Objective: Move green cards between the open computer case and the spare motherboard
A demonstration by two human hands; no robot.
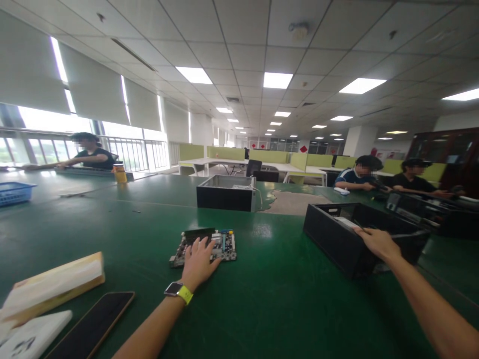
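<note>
A motherboard (226, 247) lies flat on the green table, with a dark upright part along its far side. My left hand (199, 262), wearing a watch with a yellow-green strap (185, 294), rests over the board with its fingers spread. To the right stands an open black computer case (329, 239). Reaching over the case, my right hand (377, 244) has its fingers closed beside a whitish piece (345, 222) inside. A thin dark thing shows at those fingertips, too small to name.
Another computer case (224, 197) stands farther back. At the near left lie a dark phone-like slab (93, 324), a white card or box (37, 334) and a long pale block (56, 284). A blue basket (17, 193) is at the far left. Co-workers (359, 174) sit around the table.
</note>
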